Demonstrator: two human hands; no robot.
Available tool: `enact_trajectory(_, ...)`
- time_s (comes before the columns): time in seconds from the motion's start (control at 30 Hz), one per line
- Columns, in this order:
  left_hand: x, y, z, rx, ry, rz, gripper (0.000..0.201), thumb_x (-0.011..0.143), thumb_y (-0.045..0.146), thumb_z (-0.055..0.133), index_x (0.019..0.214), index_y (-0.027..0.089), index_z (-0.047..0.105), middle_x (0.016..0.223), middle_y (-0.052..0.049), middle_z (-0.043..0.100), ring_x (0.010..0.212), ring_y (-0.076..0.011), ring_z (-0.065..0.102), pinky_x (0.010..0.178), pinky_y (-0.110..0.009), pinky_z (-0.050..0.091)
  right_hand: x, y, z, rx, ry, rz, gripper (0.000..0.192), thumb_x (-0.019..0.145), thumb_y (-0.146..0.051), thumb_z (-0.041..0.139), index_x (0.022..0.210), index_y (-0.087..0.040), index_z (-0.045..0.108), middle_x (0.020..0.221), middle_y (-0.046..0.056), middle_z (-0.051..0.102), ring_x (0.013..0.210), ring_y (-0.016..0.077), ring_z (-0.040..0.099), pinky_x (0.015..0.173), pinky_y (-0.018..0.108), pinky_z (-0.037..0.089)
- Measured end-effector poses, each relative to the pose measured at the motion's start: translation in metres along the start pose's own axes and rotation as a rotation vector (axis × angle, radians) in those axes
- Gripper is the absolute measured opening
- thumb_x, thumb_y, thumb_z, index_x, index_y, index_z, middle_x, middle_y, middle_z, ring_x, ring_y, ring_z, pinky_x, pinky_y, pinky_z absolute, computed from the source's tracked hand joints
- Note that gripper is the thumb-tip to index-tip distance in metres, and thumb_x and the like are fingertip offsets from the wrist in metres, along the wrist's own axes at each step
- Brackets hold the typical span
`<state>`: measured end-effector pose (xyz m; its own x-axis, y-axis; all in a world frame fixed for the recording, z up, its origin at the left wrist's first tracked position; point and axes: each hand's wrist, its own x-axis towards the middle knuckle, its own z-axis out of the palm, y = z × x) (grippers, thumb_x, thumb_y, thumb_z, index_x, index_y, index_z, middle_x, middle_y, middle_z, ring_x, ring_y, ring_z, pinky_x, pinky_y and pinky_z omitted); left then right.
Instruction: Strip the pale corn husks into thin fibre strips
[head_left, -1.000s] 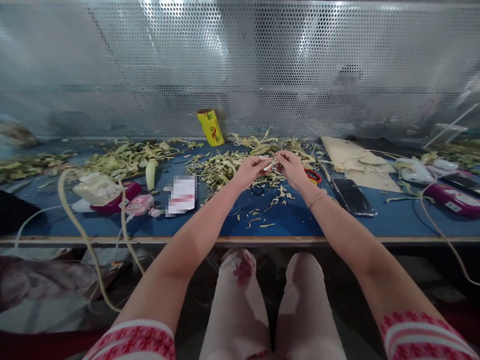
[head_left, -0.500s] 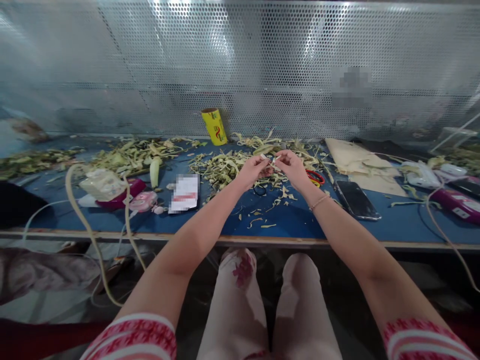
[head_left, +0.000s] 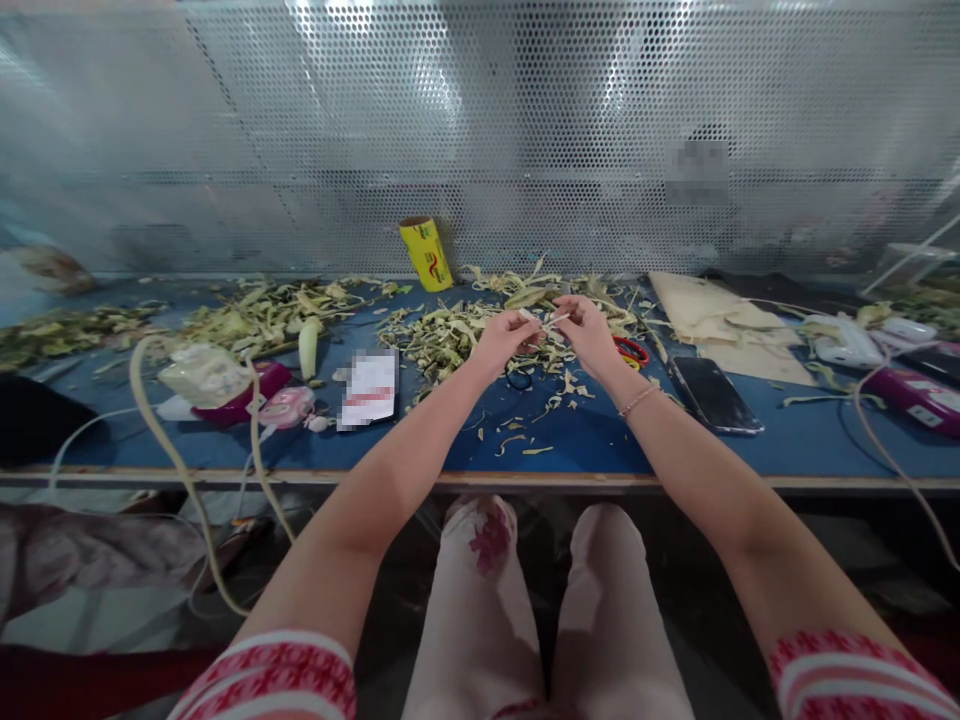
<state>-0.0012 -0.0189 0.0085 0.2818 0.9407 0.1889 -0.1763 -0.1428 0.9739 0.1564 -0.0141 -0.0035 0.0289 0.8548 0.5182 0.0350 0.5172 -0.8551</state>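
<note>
My left hand (head_left: 511, 336) and my right hand (head_left: 583, 325) are close together over a heap of pale green, dried plant scraps (head_left: 439, 338). Each has its fingertips pinched, and a thin whitish strip (head_left: 553, 321) stretches between them. Its exact kind is too small to make out. Beside my right wrist lies something with red and yellow looped handles (head_left: 632, 353). A thin black loop (head_left: 517, 378) rests on the blue table (head_left: 585, 437) below my hands.
A yellow tube (head_left: 427, 256) stands by the perforated metal panel (head_left: 495, 110). A phone (head_left: 716, 396) and brown cardboard (head_left: 697, 310) lie to the right. At left are a white paper packet (head_left: 369, 388), a pink device (head_left: 286, 407) and a pale hose (head_left: 176, 450).
The fingertips have drawn slightly apart, and more of the whitish strip shows between them. My right hand has shifted a little; the things on the table stay put.
</note>
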Motion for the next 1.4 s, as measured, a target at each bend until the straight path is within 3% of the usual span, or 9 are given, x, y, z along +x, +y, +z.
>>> enact_trajectory(0.27, 0.007, -0.009, -0.002, -0.099, 0.142, 0.010, 0.026, 0.072, 0.034, 0.074, 0.076, 0.015, 0.056, 0.072, -0.002, 0.069, 0.065, -0.0100, 0.064, 0.065, -0.024, 0.052, -0.002, -0.002, 0.004, 0.058, -0.053, 0.133, 0.021, 0.073, -0.037, 0.066, 0.081, -0.021, 0.054, 0.072, -0.003, 0.054, 0.070, 0.0115, 0.054, 0.066, 0.027, 0.050)
enact_trajectory(0.5, 0.000, -0.003, 0.002, -0.037, 0.022, 0.044, 0.026, 0.068, 0.033, 0.076, 0.076, 0.014, 0.061, 0.069, -0.001, 0.066, 0.066, -0.0119, 0.064, 0.070, -0.029, 0.053, -0.004, -0.003, 0.005, -0.086, -0.051, 0.052, 0.015, 0.075, -0.033, 0.063, 0.077, -0.020, 0.057, 0.066, -0.003, 0.054, 0.060, 0.0113, 0.051, 0.061, 0.028, 0.046)
enact_trajectory(0.8, -0.002, 0.002, -0.001, -0.023, -0.091, 0.131, 0.030, 0.066, 0.036, 0.078, 0.086, 0.016, 0.070, 0.073, -0.003, 0.069, 0.064, -0.0111, 0.062, 0.062, -0.025, 0.053, -0.003, -0.006, 0.006, 0.064, -0.031, 0.115, 0.018, 0.074, -0.035, 0.065, 0.077, -0.020, 0.055, 0.064, -0.004, 0.054, 0.057, 0.0087, 0.047, 0.057, 0.024, 0.040)
enact_trajectory(1.03, 0.000, 0.002, -0.001, -0.045, -0.077, 0.088, 0.029, 0.066, 0.035, 0.078, 0.085, 0.015, 0.067, 0.068, -0.001, 0.065, 0.064, -0.0102, 0.061, 0.063, -0.024, 0.052, -0.005, -0.010, 0.006, 0.033, -0.066, 0.082, 0.023, 0.074, -0.040, 0.064, 0.079, -0.021, 0.053, 0.066, -0.003, 0.052, 0.058, 0.0086, 0.045, 0.057, 0.025, 0.040)
enact_trajectory(1.17, 0.004, -0.006, -0.002, -0.043, -0.027, 0.132, 0.031, 0.064, 0.034, 0.079, 0.084, 0.016, 0.064, 0.065, 0.001, 0.063, 0.060, -0.0093, 0.058, 0.062, -0.025, 0.049, -0.008, -0.011, 0.009, -0.029, -0.077, 0.059, 0.032, 0.073, -0.046, 0.065, 0.089, -0.023, 0.049, 0.074, -0.003, 0.051, 0.063, 0.0109, 0.049, 0.059, 0.027, 0.045)
enact_trajectory(1.4, 0.008, -0.011, -0.004, 0.103, 0.082, 0.175, 0.024, 0.067, 0.032, 0.075, 0.082, 0.015, 0.067, 0.067, -0.001, 0.065, 0.060, -0.0106, 0.057, 0.060, -0.023, 0.045, -0.012, -0.007, 0.016, -0.089, -0.071, 0.075, 0.064, 0.055, -0.044, 0.079, 0.100, -0.025, 0.038, 0.095, 0.000, 0.048, 0.072, 0.0125, 0.057, 0.064, 0.030, 0.051)
